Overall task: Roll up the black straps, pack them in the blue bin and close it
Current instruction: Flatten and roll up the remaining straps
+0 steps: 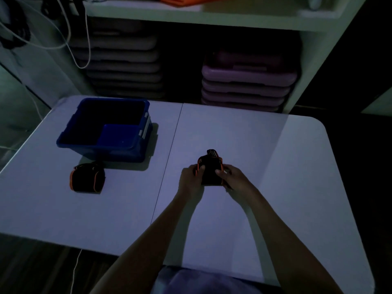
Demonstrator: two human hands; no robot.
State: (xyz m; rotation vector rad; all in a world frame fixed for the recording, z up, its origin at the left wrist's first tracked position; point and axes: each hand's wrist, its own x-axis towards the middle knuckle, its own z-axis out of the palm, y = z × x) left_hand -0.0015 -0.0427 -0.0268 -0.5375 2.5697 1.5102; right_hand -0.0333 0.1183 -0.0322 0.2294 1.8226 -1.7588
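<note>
A black strap with orange edging (210, 171) rests on the white table (275, 166) near its middle. My left hand (190, 178) grips its left side and my right hand (230, 176) grips its right side, fingers curled over the top. A striped end of the strap sticks up at the far side. A second black strap with orange trim (87, 177) lies rolled up on the table at the left, just in front of the blue bin (70, 134). The bin stands open and looks empty inside. No lid can be made out in the dim light.
The room is dim. Behind the table stands a white shelf unit (307, 81) holding stacks of purple step boards (246, 81). White cables (70, 39) hang at the upper left. The table has a centre seam.
</note>
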